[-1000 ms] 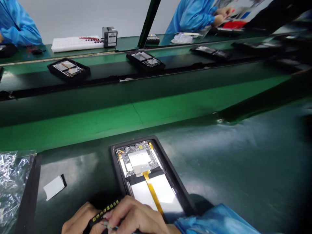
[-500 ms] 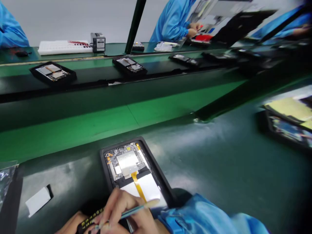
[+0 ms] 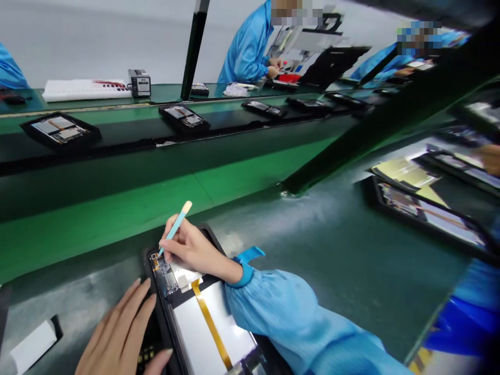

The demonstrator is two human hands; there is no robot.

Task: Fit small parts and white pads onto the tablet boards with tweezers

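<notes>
An opened tablet lies in a black tray, its circuit board at the far end and a yellow flat cable down its white battery area. My right hand grips a slim light-blue stick tool with a cream end. The tool slants downward, its lower tip at the board's far left corner beside a small camera module; whether they touch I cannot tell. My left hand is spread along the tray's left side, fingers straight. Partly hidden beneath it is a black piece with yellow marks.
A white piece lies at left on the green bench. More tablets in trays and yellow sheets are at right. A dark post slants across. Beyond, trays sit on a belt; co-workers in blue sit behind.
My right hand has moved up from the near edge onto the board, its tool turned more upright. My left hand has released the black yellow-marked piece and spread out. The view has shifted right.
</notes>
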